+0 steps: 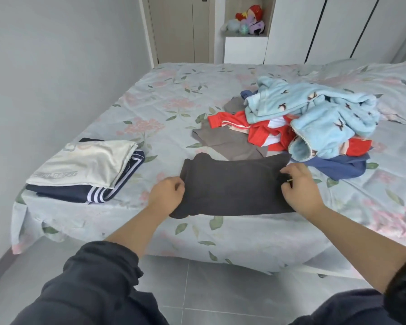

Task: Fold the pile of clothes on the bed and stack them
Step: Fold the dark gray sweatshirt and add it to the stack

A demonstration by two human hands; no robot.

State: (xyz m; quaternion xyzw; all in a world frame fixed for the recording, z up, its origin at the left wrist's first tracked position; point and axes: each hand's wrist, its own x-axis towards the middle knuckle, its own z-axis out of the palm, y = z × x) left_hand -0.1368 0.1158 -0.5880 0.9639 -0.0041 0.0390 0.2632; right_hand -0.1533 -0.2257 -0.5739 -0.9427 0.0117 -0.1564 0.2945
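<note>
Broadly, a bed [174, 97] dressed in a pale blue floral print is seen against a grey wall [56, 66] on the left, with grey floor tiles [209, 289] below and plush toys [251, 21] set in a shelf niche beyond. A dark grey garment [232, 186] is laid folded at the near edge of the bed, its long axis running left to right, parallel to that edge. Its left end is gripped by the left hand [165, 195], the fingers [177, 184] curled round the cloth. Its right end seems to be pinched by the right hand [302, 191], though the contact is partly hidden. At the left, a cream garment [87, 163] is stacked on a navy striped garment [99, 195]. An unfolded pile [314, 118] is heaped behind, to the right
</note>
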